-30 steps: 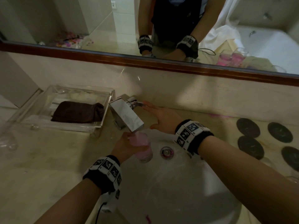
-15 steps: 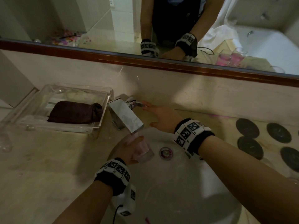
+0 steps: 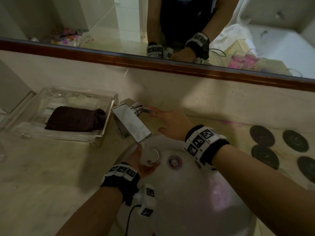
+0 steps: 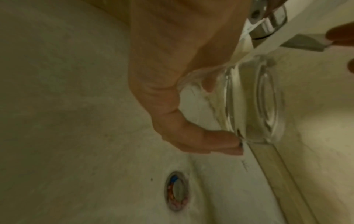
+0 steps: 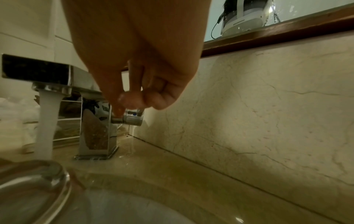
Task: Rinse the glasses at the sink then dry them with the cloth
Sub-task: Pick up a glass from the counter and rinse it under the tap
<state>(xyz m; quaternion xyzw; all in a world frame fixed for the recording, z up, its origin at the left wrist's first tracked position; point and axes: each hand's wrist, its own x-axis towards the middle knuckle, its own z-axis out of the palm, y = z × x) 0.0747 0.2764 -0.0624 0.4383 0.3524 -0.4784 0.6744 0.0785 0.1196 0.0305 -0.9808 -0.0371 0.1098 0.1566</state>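
Observation:
My left hand [image 3: 136, 161] grips a clear glass [image 3: 150, 156] and holds it over the white sink [image 3: 196, 201], just below the spout of the square chrome tap [image 3: 131, 123]. In the left wrist view the thumb and fingers of my left hand [image 4: 182, 75] wrap the glass [image 4: 249, 98]. A white stream of water [image 5: 46, 121] falls from the spout toward the glass [image 5: 32, 181]. My right hand [image 3: 170, 123] reaches to the tap lever [image 3: 144, 110], fingertips resting on it and thumb held apart. A dark folded cloth [image 3: 76, 119] lies in a clear tray [image 3: 68, 136] left of the tap.
Several dark round coasters [image 3: 262, 136] lie on the marble counter at the right. The sink drain [image 3: 174, 162] is beside the glass. A wood-framed mirror runs along the back wall and reflects pink-tinted glasses. A wrist camera cable hangs under my left wrist.
The glass looked pink one second ago and now looks almost clear. My left hand has tilted it and shifted it right, under the spout. The right hand stays at the lever.

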